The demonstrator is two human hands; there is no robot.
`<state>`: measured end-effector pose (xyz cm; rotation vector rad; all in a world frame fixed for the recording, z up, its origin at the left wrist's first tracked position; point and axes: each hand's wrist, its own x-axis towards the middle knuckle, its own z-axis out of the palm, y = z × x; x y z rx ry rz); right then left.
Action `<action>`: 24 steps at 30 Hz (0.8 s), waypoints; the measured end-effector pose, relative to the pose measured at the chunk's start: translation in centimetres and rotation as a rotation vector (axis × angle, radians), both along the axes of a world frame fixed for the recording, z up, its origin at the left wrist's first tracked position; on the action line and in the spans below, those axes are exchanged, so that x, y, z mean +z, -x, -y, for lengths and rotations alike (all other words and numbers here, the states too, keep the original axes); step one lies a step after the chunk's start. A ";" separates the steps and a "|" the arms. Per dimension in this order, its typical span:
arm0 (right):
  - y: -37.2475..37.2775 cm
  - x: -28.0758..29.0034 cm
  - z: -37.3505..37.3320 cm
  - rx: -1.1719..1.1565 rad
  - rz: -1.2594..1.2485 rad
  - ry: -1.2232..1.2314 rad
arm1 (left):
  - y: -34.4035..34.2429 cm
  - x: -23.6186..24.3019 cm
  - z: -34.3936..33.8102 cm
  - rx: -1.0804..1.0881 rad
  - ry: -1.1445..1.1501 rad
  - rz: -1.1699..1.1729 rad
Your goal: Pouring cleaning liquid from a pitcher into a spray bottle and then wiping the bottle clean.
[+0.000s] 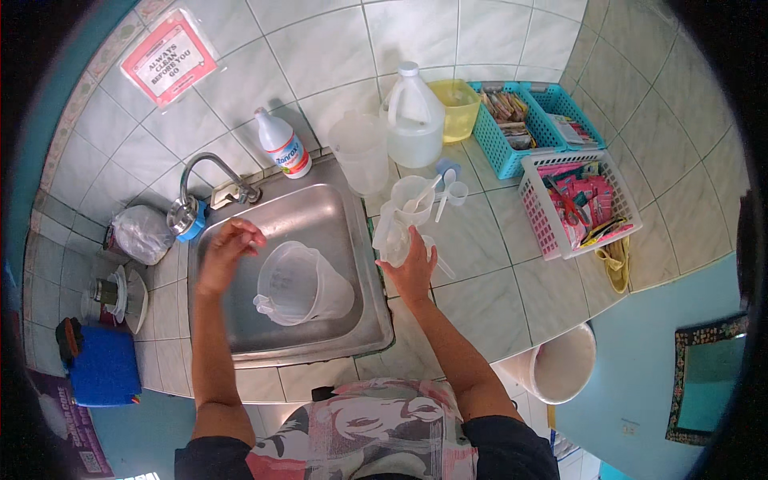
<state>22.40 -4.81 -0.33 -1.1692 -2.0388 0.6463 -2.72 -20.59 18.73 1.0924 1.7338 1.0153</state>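
My right hand (pixel 412 270) is wrapped around a clear plastic cup (pixel 394 243) on the counter just right of the sink. Beside it stand a white translucent cup (pixel 411 197) with a white spoon (pixel 424 192) in it, a small measuring cup (pixel 457 193) and a clear spoon (pixel 445 268). My left hand (pixel 228 252) is raised over the left side of the steel sink (pixel 232 336). Its fingers curl inward, and I see nothing in them. A large translucent plastic pitcher (pixel 316 288) lies tilted in the basin, near neither hand's fingers.
A curved faucet (pixel 212 164), a white bottle (pixel 282 144), a tall translucent pitcher (pixel 358 152) and a big jug (pixel 414 120) line the back. Rightward are a yellow container (pixel 454 108), blue baskets (pixel 500 160) and a white basket (pixel 540 216) of packets. A bin (pixel 564 364) stands below the counter.
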 end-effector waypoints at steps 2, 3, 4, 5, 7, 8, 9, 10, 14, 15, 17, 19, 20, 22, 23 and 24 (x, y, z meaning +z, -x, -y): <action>1.6 -0.1 0.7 0.054 -0.020 0.017 | 0.6 -5.4 1.8 -0.180 0.032 -0.481; 1.0 -0.5 0.1 0.032 -0.008 0.042 | -3.1 -2.6 0.8 -0.506 0.386 -1.062; 0.8 -0.4 -0.1 0.032 -0.009 0.035 | -3.9 -1.1 0.6 -0.503 0.380 -1.065; 1.0 -0.2 -0.2 0.023 -0.026 0.053 | -3.9 0.0 0.2 -0.259 0.215 -0.891; 0.9 -0.4 -0.4 0.014 -0.040 0.069 | -4.5 1.6 -0.7 -0.021 0.050 -0.705; 0.9 -0.9 -0.8 0.007 -0.045 0.024 | -5.0 2.4 -1.2 -0.001 -0.059 -0.626; 0.7 -1.4 -1.4 -0.009 -0.047 -0.023 | -5.6 2.6 -2.1 0.011 -0.171 -0.542; 1.0 -1.3 -1.3 0.007 -0.055 -0.028 | -6.3 2.0 -2.2 0.028 -0.172 -0.551; 1.1 -0.3 -1.2 0.092 -0.138 0.004 | -9.7 -2.4 -4.5 -0.135 -0.274 -0.332; 0.5 0.2 -1.2 0.133 -0.175 0.015 | -10.6 -3.0 -5.1 -0.148 -0.258 -0.290; -0.5 2.5 -1.1 0.291 -0.320 0.199 | -11.6 -3.4 -6.3 -0.121 -0.239 -0.199; -1.5 4.7 -1.1 0.444 -0.463 0.381 | -12.0 -3.5 -7.5 -0.103 -0.227 -0.110; -1.9 5.4 -0.9 0.612 -0.534 0.547 | -12.1 -3.5 -7.9 -0.111 -0.188 0.056; -2.8 7.3 -0.4 0.781 -0.595 0.708 | -12.1 -3.6 -8.8 -0.121 -0.158 0.222; -3.1 8.5 0.1 0.856 -0.618 0.850 | -12.0 -3.6 -8.9 -0.183 -0.132 0.327; -3.4 9.1 0.3 0.925 -0.639 0.991 | -12.1 -3.6 -9.1 -0.250 -0.106 0.433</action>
